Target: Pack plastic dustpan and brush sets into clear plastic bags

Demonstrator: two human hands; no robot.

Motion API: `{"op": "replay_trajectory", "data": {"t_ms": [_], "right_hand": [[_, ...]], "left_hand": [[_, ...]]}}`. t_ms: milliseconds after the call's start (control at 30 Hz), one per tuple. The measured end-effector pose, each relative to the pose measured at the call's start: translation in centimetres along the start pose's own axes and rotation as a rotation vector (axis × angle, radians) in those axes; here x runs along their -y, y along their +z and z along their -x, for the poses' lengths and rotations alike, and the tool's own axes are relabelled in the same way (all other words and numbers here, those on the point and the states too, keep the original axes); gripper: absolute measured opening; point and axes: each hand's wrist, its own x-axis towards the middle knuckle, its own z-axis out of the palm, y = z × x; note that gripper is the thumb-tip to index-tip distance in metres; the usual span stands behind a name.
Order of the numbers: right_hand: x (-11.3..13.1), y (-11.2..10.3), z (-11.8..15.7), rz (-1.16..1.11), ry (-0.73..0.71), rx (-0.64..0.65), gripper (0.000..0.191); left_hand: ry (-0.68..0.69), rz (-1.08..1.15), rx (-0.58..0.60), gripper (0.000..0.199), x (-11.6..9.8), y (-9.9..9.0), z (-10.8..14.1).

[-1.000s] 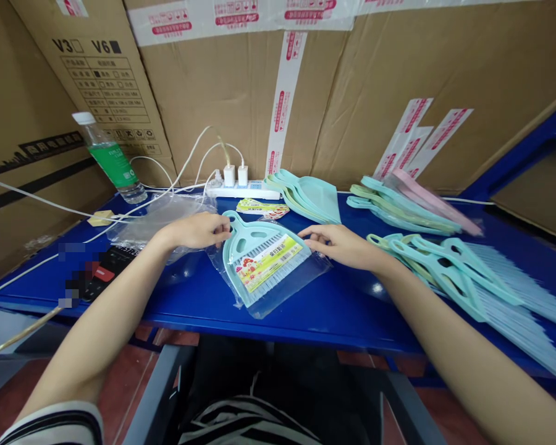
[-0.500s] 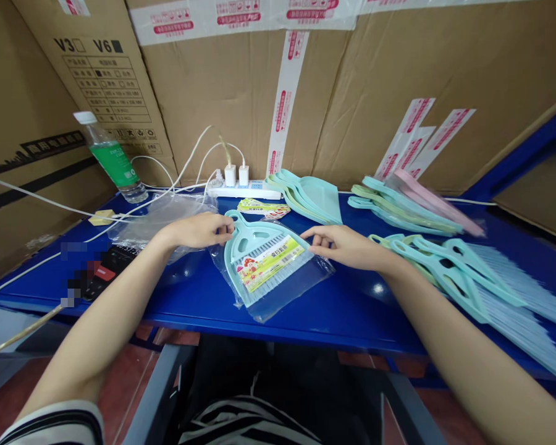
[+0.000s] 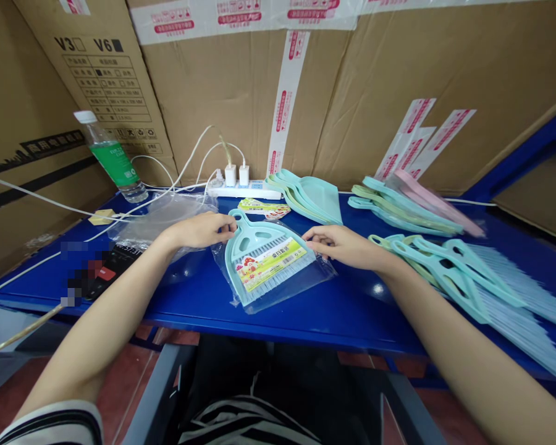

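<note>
Hands, head view: both of mine rest low over the blue table (image 3: 352,324), with the bagged dustpan (image 3: 254,227) lying between them. Left hand (image 3: 208,230) is at its upper left, fingers curled in beside the narrow handle end; whether they pinch the handle, the film or neither, I cannot tell. Right hand (image 3: 340,246) sits at the right corner of the pan, fingers bent, fingertips at the edge of the pan and film; firmness of hold not determinable.

Dustpan is pale turquoise, flat on the table, handle pointing away from me and slightly left, wide edge toward me. On it lies a brush (image 3: 278,279) with pale blue bristles, crossed by a yellow-and-white printed card (image 3: 269,264). Clear bag (image 3: 290,296) extends past the wide edge on my side.

Beyond the pan: loose printed cards (image 3: 259,209), then a stack of dustpans (image 3: 320,196) just to their right. Past my right hand: a second dustpan pile (image 3: 412,213), one piece pink, and nearer me a heap of brushes (image 3: 463,278). Beyond my left hand: flat clear bags (image 3: 146,219). By my left forearm: a dark phone (image 3: 104,272), partly pixelated.
</note>
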Motion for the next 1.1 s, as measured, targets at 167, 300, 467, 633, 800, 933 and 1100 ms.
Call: {"op": "replay_trajectory", "data": {"t_ms": [167, 300, 467, 633, 800, 933, 1100], "right_hand": [[0.0, -0.1, 0.2, -0.021, -0.005, 0.021, 0.032], [-0.1, -0.4, 0.5, -0.04, 0.011, 0.072, 0.032], [-0.3, -0.7, 0.6, -0.09, 0.026, 0.12, 0.032], [-0.3, -0.8, 0.8, -0.141, 0.078, 0.156, 0.037], [-0.3, -0.9, 1.1, -0.15, 0.092, 0.176, 0.042], [-0.4, -1.0, 1.3, -0.142, 0.067, 0.175, 0.052], [-0.1, -1.1, 1.4, -0.126, 0.057, 0.169, 0.072]], "left_hand": [[-0.015, -0.005, -0.017, 0.021, -0.3, 0.0, -0.1], [-0.013, 0.002, -0.032, 0.021, -0.5, 0.1, -0.3], [-0.023, 0.0, -0.053, 0.023, -0.6, 0.3, -0.4], [-0.012, 0.019, -0.133, 0.025, -0.8, 1.0, -1.0], [-0.02, -0.006, -0.205, 0.025, -0.9, 1.7, -1.6], [-0.055, -0.122, -0.262, 0.021, -0.9, 1.5, -1.2], [0.008, -0.134, -0.173, 0.016, -0.7, 0.1, -0.2]]}}
